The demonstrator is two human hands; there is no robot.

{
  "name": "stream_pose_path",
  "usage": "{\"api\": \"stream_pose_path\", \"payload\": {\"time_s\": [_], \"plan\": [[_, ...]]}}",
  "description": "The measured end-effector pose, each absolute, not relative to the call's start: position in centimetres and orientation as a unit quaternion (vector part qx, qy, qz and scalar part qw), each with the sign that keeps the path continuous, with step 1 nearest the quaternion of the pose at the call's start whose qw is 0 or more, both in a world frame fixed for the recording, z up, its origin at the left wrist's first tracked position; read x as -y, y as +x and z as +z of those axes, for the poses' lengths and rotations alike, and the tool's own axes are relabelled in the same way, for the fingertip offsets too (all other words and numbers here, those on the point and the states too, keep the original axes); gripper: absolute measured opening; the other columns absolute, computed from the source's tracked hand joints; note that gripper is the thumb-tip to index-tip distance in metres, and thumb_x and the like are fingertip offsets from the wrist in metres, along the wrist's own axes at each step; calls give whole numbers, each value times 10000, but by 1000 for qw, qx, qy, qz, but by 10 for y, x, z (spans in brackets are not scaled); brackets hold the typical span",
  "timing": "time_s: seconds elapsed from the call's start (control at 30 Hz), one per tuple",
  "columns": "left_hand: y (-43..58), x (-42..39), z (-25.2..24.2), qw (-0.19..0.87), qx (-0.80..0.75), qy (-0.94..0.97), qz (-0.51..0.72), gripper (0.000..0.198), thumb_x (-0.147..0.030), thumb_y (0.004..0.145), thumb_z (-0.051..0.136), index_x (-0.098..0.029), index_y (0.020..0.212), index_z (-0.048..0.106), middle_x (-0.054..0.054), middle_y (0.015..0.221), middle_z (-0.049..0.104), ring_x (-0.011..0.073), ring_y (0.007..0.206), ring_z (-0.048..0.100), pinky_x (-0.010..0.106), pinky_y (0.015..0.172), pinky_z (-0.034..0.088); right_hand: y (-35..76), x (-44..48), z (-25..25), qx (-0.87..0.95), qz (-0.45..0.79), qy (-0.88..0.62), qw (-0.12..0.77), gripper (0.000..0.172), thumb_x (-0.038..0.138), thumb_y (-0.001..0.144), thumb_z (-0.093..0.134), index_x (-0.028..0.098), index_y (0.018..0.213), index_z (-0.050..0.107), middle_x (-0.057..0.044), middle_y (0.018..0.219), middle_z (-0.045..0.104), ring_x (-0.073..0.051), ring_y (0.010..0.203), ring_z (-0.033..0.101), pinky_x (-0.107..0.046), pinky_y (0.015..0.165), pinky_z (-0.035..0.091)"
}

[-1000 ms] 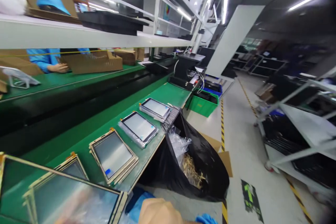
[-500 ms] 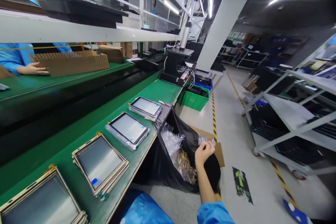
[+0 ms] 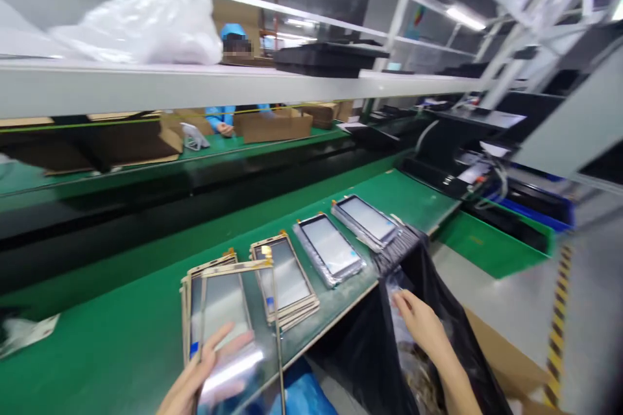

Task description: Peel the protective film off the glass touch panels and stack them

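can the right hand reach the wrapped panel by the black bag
Probably yes: the right hand hangs over the black bag, and the wrapped panel lies uncovered just beside the bag's rim.

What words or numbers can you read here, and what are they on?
None can be read.
The coloured poster far back: too blurred.
The white paper: too small.
The screen panel in the left hand: no letters show.
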State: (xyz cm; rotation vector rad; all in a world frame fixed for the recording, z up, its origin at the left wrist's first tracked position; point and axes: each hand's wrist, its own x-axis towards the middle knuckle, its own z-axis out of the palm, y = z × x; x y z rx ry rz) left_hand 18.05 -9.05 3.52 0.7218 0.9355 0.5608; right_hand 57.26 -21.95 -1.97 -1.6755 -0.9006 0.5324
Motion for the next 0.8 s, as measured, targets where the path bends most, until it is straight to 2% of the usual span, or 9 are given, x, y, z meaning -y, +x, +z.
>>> {"api": "stream_pose_path", "payload": {"time_s": [0.07, 0.1, 0.2, 0.3, 0.43, 0.53, 0.67, 0.8], "plan": [[181, 100, 36, 798, -431, 321, 271, 548, -560, 705, 687, -234, 1143, 637, 101, 1164, 684, 325, 1036, 639, 383, 813, 506, 532, 182, -2, 417, 315, -648, 554, 353, 549, 827, 562, 225, 738, 669, -89, 714, 655, -218, 639, 591, -332, 547, 416], [180, 104, 37, 802, -421, 325, 271, 564, -538, 696, 708, -201, 1142, 639, 132, 1143, 689, 328, 989, 658, 381, 794, 508, 507, 163, 5, 431, 399, -593, 551, 411, 577, 843, 520, 201, 795, 677, -98, 763, 675, -210, 657, 601, -322, 560, 423], [168, 112, 34, 808, -392, 340, 281, 529, -522, 717, 700, -179, 1118, 657, 157, 1094, 704, 319, 926, 680, 368, 754, 511, 440, 115, 27, 450, 573, -476, 492, 567, 657, 849, 437, 143, 759, 659, -87, 668, 678, -162, 569, 594, -251, 501, 386], [147, 117, 28, 800, -378, 355, 300, 494, -507, 758, 668, -173, 1122, 655, 163, 1081, 708, 313, 906, 686, 365, 728, 513, 407, 88, 50, 486, 636, -427, 422, 649, 689, 859, 370, 129, 685, 648, -60, 569, 653, -127, 509, 566, -214, 478, 345], [129, 121, 24, 788, -380, 362, 322, 452, -483, 787, 648, -191, 1133, 645, 154, 1081, 709, 298, 910, 688, 361, 740, 514, 395, 79, 71, 563, 593, -445, 364, 545, 633, 852, 461, 141, 697, 635, -34, 599, 660, -121, 531, 566, -208, 481, 347], [125, 122, 29, 784, -376, 375, 323, 432, -486, 792, 640, -199, 1115, 656, 143, 1062, 717, 285, 904, 690, 348, 740, 517, 386, 84, 71, 569, 564, -477, 362, 463, 596, 822, 548, 159, 672, 583, -18, 612, 645, -113, 521, 547, -211, 486, 381], [121, 122, 43, 757, -388, 409, 329, 421, -492, 805, 620, -200, 1105, 664, 132, 1037, 725, 272, 868, 698, 324, 704, 522, 380, 90, 56, 574, 511, -516, 378, 472, 604, 846, 493, 173, 664, 551, 6, 547, 567, -127, 515, 533, -238, 520, 425], [110, 121, 58, 709, -443, 462, 296, 317, -407, 836, 601, -210, 1071, 684, 81, 984, 744, 250, 825, 701, 301, 680, 525, 381, 86, 60, 690, 426, -508, 289, 415, 459, 918, 440, 175, 661, 600, -20, 635, 599, -159, 623, 555, -274, 607, 433]]}}
